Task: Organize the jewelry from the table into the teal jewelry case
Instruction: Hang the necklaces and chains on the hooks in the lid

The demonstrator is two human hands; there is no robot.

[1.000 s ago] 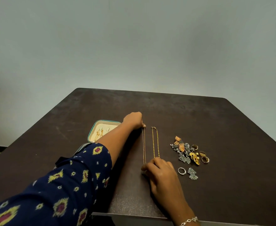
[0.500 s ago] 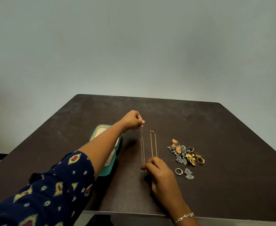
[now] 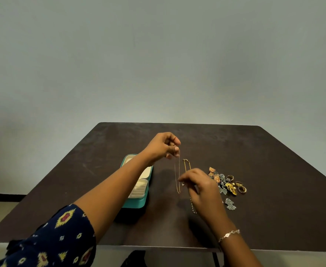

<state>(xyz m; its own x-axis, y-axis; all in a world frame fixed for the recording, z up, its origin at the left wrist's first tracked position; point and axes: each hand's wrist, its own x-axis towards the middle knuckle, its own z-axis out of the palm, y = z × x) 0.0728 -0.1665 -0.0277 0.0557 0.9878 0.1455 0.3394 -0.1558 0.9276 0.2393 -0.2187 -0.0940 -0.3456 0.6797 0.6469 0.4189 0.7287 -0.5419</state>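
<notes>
My left hand [image 3: 164, 146] is raised above the table and pinches the top of a thin gold chain [image 3: 177, 176], which hangs down in a loop. My right hand [image 3: 202, 187] is lifted beside the chain's lower part, with its fingertips pinching at the chain. A second, beaded gold chain [image 3: 186, 165] lies on the table, partly hidden under my right hand. The open teal jewelry case [image 3: 139, 201] with cream padding sits to the left, partly covered by my left forearm.
A pile of earrings and gold rings [image 3: 227, 183] lies right of my right hand, with a silver earring [image 3: 230, 204] nearer the front. The dark table [image 3: 274, 199] ends at a front edge close to me. A grey wall stands behind.
My left hand has risen from the table, lifting the thin chain's top end. My right hand has come up off the table with the chain's lower end. The view tilted upward.
</notes>
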